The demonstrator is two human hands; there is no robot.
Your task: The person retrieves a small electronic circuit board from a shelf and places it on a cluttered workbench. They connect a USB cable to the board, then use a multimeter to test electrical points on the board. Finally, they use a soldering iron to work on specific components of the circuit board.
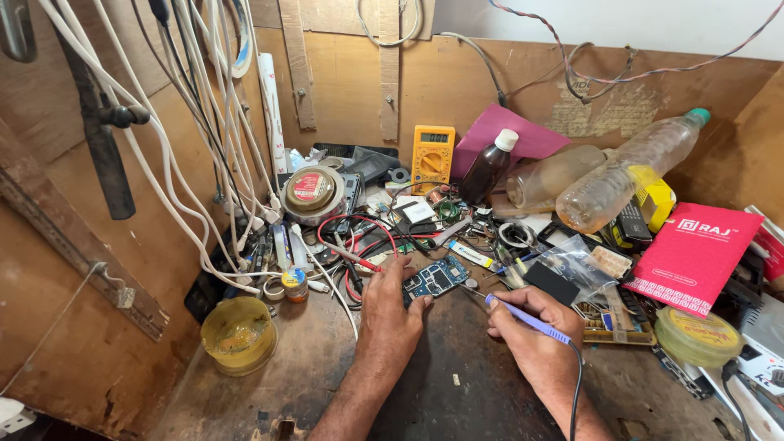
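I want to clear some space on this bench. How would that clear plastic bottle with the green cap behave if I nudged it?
The clear plastic bottle lies tilted on clutter, so it would probably roll or slide. It looks nearly empty, so likely light, with thin, easily dented walls.

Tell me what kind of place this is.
Probably a small electronics repair bench. The left hand steadies a blue circuit board while the right hand holds a soldering iron; a yellow multimeter leans against the wooden back wall.
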